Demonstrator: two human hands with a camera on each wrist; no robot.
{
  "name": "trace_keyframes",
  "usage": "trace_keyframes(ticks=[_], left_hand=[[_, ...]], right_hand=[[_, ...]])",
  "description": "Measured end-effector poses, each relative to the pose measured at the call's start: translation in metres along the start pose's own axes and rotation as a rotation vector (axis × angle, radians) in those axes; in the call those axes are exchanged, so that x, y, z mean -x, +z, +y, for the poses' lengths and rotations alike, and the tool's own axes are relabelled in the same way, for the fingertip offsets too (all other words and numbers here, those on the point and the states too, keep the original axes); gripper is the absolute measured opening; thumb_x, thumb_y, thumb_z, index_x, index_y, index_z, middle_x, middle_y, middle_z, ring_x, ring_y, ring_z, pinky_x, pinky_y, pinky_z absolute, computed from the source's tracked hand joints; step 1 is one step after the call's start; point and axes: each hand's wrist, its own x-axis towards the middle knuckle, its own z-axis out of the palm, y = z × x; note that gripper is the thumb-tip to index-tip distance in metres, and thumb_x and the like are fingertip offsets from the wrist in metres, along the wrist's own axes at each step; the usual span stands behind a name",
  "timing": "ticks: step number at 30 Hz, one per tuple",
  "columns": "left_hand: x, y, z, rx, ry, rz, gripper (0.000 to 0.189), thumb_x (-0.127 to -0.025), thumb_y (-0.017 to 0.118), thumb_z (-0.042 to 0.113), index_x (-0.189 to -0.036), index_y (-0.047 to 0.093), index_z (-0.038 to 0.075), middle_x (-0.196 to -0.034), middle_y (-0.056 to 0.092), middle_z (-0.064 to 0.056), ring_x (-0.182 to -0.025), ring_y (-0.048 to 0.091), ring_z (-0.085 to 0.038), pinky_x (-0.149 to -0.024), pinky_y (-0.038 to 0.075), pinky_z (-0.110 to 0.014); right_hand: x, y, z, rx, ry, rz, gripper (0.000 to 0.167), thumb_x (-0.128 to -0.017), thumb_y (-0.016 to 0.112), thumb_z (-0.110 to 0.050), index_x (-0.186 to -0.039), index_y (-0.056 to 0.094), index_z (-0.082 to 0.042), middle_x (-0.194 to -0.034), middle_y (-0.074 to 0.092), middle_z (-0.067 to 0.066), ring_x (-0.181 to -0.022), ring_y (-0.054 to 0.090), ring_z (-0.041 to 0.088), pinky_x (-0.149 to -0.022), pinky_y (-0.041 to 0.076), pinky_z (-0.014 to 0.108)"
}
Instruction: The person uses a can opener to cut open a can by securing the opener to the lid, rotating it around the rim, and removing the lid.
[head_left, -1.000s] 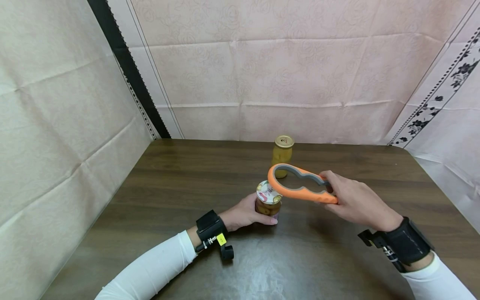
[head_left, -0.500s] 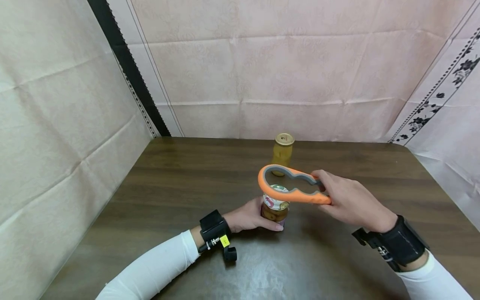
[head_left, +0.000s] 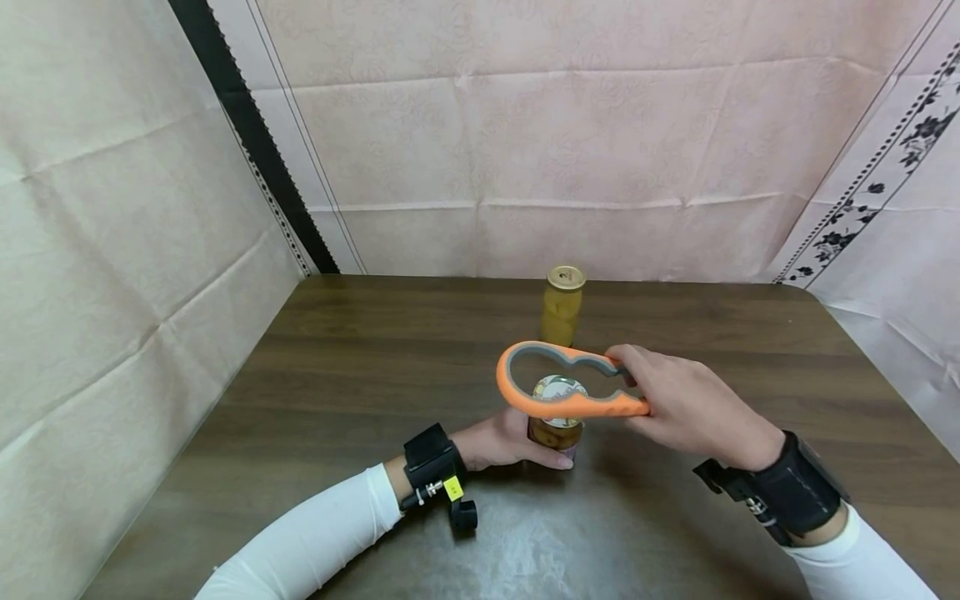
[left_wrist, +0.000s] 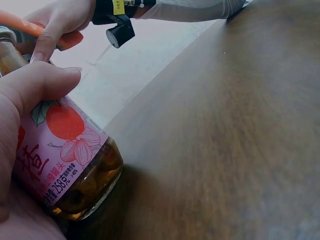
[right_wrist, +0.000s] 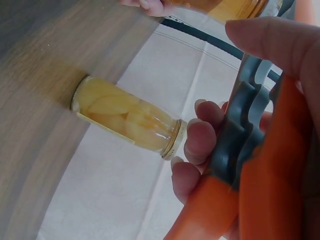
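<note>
My left hand [head_left: 502, 439] grips a glass jar [head_left: 553, 435] of brown fruit, upright on the table, its thumb across the front. In the left wrist view the jar's pink label [left_wrist: 65, 135] shows a red fruit. The jar's patterned lid [head_left: 557, 388] shows through the loop of an orange jar opener [head_left: 573, 407] with a grey wavy inner lining. Holding the opener by its handles is my right hand [head_left: 690, 396], fingers and thumb wrapped around them. In the head view the opener's front arm overlaps the lid, with a gap around the lid inside the loop.
A second jar [head_left: 560, 317], with yellow fruit and a gold lid, stands upright behind the opener. The brown wooden table [head_left: 375, 333] ends at a pale cloth backdrop [head_left: 600, 167]. Black camera straps [head_left: 798, 483] sit on both wrists.
The opener has moved left and a little nearer with my right hand, its loop now over the jar's lid. My left hand and the jar have shifted slightly right and nearer.
</note>
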Motion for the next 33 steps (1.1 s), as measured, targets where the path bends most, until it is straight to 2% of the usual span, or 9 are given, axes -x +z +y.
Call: trace_keyframes(ticks=[2,5,7,10,14,20,25,30,33], left_hand=[[-0.003,0.001,-0.001,0.004,0.042,-0.021,0.070,-0.085,0.073,-0.008,-0.147,0.046,0.010,-0.131,0.059,0.000,-0.114,0.055,-0.020,-0.103,0.046,-0.029],[-0.004,0.003,-0.001,-0.022,0.053,-0.025,0.076,-0.084,0.074,-0.008,-0.150,0.043,0.015,-0.131,0.058,0.001,-0.110,0.054,-0.013,-0.101,0.045,-0.026],[-0.004,0.003,0.000,-0.031,0.044,-0.031,0.076,-0.084,0.073,-0.007,-0.150,0.043,0.015,-0.130,0.057,0.005,-0.109,0.053,-0.008,-0.100,0.045,-0.025],[-0.005,0.004,0.001,-0.030,0.096,-0.028,0.082,-0.082,0.074,-0.011,-0.153,0.040,0.013,-0.130,0.056,0.006,-0.110,0.052,-0.007,-0.105,0.043,-0.026],[-0.008,0.006,0.004,-0.011,0.174,-0.039,0.092,-0.078,0.073,-0.017,-0.156,0.032,0.009,-0.143,0.051,-0.007,-0.114,0.050,-0.009,-0.108,0.043,-0.027],[-0.001,0.010,0.023,0.017,0.117,-0.051,0.090,-0.082,0.072,-0.013,-0.158,0.030,0.009,-0.150,0.046,-0.002,-0.124,0.047,-0.003,-0.113,0.038,-0.024],[-0.001,0.012,0.032,0.049,0.103,-0.095,0.092,-0.083,0.068,-0.013,-0.160,0.021,0.008,-0.154,0.041,0.000,-0.119,0.044,-0.004,-0.111,0.036,-0.023],[-0.004,0.010,0.017,0.050,0.117,-0.088,0.095,-0.082,0.066,-0.018,-0.160,0.022,0.014,-0.131,0.051,0.009,-0.105,0.047,-0.007,-0.099,0.041,-0.021],[-0.006,0.007,0.006,0.035,0.109,-0.065,0.098,-0.081,0.068,-0.017,-0.159,0.024,0.022,-0.132,0.052,0.004,-0.107,0.048,-0.008,-0.100,0.041,-0.022]], right_hand=[[0.000,0.000,-0.001,0.007,-0.005,-0.001,0.062,-0.074,0.089,-0.023,-0.124,0.055,-0.010,-0.086,0.062,-0.006,-0.069,0.050,0.005,-0.060,0.048,0.028],[0.000,0.000,-0.002,0.015,-0.010,-0.006,0.064,-0.072,0.090,-0.023,-0.124,0.056,-0.010,-0.092,0.066,-0.003,-0.072,0.054,0.006,-0.062,0.051,0.030],[0.000,0.001,-0.003,0.016,-0.011,-0.008,0.064,-0.072,0.090,-0.023,-0.124,0.056,-0.010,-0.095,0.067,-0.002,-0.073,0.055,0.006,-0.063,0.052,0.031],[-0.001,0.001,-0.005,0.017,-0.017,-0.006,0.064,-0.071,0.090,-0.023,-0.124,0.056,-0.010,-0.097,0.068,-0.002,-0.074,0.056,0.007,-0.064,0.052,0.031],[-0.002,0.002,-0.007,0.027,-0.031,0.011,0.062,-0.071,0.089,-0.024,-0.122,0.057,-0.010,-0.098,0.068,-0.002,-0.075,0.057,0.007,-0.064,0.053,0.032],[-0.003,0.002,-0.012,0.028,-0.014,-0.009,0.063,-0.070,0.089,-0.022,-0.123,0.057,-0.009,-0.099,0.068,0.000,-0.076,0.059,0.009,-0.065,0.053,0.033],[-0.004,0.001,-0.017,0.045,-0.007,-0.020,0.064,-0.069,0.088,-0.022,-0.123,0.057,-0.008,-0.099,0.067,0.000,-0.076,0.059,0.010,-0.065,0.053,0.034],[-0.004,0.001,-0.021,0.074,-0.020,-0.003,0.063,-0.067,0.088,-0.022,-0.122,0.058,-0.009,-0.097,0.065,-0.003,-0.074,0.059,0.011,-0.064,0.053,0.034],[-0.004,0.001,-0.024,0.102,-0.028,-0.002,0.065,-0.067,0.088,-0.023,-0.123,0.059,-0.010,-0.093,0.061,-0.004,-0.072,0.058,0.011,-0.062,0.052,0.033]])
